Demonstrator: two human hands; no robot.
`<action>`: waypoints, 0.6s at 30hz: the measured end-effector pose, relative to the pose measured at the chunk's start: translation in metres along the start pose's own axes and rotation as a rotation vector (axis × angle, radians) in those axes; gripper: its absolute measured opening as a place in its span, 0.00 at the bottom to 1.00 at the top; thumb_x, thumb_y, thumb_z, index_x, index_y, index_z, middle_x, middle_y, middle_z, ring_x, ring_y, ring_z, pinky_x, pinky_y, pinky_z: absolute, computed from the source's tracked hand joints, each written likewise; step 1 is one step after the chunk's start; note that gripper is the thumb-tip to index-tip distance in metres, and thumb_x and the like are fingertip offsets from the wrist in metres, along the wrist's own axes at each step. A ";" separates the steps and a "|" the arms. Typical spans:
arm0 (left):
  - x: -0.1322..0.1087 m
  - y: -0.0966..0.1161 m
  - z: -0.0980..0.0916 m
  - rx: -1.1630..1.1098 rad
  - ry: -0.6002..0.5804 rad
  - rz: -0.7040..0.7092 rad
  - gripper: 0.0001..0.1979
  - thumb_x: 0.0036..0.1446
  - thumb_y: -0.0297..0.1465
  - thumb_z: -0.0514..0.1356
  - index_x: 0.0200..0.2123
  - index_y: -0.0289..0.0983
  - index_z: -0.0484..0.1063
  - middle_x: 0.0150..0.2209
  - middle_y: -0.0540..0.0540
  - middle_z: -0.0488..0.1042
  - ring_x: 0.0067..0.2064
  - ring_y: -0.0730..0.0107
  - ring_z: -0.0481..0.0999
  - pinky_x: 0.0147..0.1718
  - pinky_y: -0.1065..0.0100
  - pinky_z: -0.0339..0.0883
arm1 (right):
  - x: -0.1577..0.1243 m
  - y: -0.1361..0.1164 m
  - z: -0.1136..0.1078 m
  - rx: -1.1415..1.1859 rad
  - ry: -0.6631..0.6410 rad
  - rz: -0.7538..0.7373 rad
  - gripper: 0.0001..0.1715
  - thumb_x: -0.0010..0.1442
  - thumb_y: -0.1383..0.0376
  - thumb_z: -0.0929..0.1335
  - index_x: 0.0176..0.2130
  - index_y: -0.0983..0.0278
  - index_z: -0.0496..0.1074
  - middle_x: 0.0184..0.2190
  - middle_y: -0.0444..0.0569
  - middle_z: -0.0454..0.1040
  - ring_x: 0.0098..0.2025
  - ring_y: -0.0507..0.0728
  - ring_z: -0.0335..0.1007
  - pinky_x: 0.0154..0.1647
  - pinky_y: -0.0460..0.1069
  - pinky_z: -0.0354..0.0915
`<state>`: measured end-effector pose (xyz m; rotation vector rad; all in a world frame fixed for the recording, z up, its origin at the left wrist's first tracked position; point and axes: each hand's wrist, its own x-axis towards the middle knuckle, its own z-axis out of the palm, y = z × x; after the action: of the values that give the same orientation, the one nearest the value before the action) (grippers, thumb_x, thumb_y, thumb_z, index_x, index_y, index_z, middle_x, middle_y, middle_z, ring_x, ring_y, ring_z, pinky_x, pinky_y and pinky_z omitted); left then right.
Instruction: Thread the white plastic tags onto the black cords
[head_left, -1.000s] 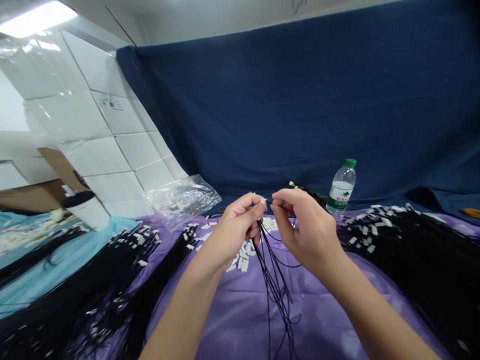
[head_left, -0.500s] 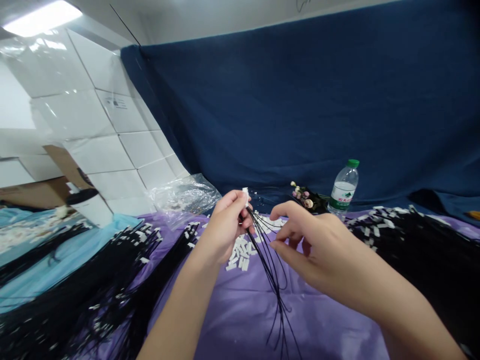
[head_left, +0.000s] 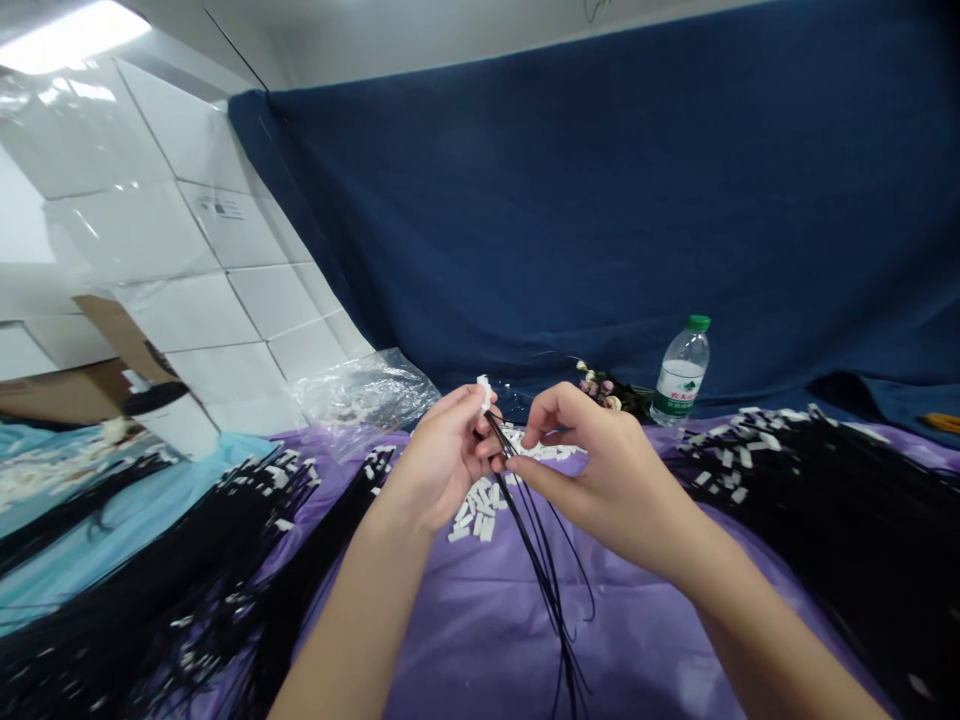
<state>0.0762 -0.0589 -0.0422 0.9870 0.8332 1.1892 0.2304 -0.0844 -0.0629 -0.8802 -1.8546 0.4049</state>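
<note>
My left hand (head_left: 450, 455) is closed around the upper ends of a bundle of thin black cords (head_left: 546, 575). A small white tag (head_left: 484, 392) sticks up between its thumb and forefinger. Below the hand the cords hang loosely, spreading down and to the right. My right hand (head_left: 581, 450) is beside the bundle, its thumb tip close to or touching the cords. Its thumb and forefinger are a little apart, with nothing visible gripped between them. Behind and beneath the hands lie many loose small white tags (head_left: 480, 505) on the purple cloth (head_left: 480, 620).
Thick bunches of white-tipped black cords lie at left (head_left: 187, 540) and right (head_left: 832, 510). A green-capped water bottle (head_left: 681, 375), artificial flowers (head_left: 600, 385) and a clear plastic bag (head_left: 367, 390) stand behind. White boxes (head_left: 217, 310) are stacked left; a blue curtain (head_left: 600, 200) hangs behind.
My right hand has moved left, right up to the cords near my left hand. My left hand still holds the bundle and has shifted slightly left in view.
</note>
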 end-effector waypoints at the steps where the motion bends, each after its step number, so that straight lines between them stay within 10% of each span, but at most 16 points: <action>1: 0.000 0.000 0.000 -0.001 0.003 0.003 0.06 0.59 0.31 0.56 0.32 0.36 0.65 0.23 0.55 0.59 0.18 0.82 0.60 0.17 0.75 0.62 | 0.000 0.000 0.001 0.018 0.000 0.010 0.13 0.52 0.72 0.70 0.34 0.61 0.62 0.30 0.41 0.70 0.33 0.51 0.69 0.34 0.47 0.64; 12: -0.001 -0.001 0.001 0.017 -0.020 0.009 0.06 0.58 0.32 0.57 0.32 0.36 0.64 0.23 0.56 0.59 0.18 0.83 0.60 0.18 0.76 0.62 | 0.000 0.005 0.007 0.165 -0.053 0.085 0.09 0.55 0.72 0.66 0.34 0.61 0.62 0.31 0.42 0.71 0.35 0.52 0.69 0.37 0.49 0.65; 18: -0.001 0.000 0.002 0.020 -0.017 0.002 0.07 0.59 0.32 0.57 0.31 0.35 0.64 0.22 0.56 0.58 0.18 0.83 0.60 0.17 0.76 0.61 | 0.004 0.008 0.007 0.339 -0.002 0.233 0.05 0.57 0.70 0.65 0.33 0.62 0.62 0.24 0.39 0.65 0.24 0.48 0.63 0.23 0.44 0.60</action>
<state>0.0776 -0.0605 -0.0418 1.0137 0.8321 1.1747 0.2265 -0.0753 -0.0688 -0.8599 -1.6248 0.8384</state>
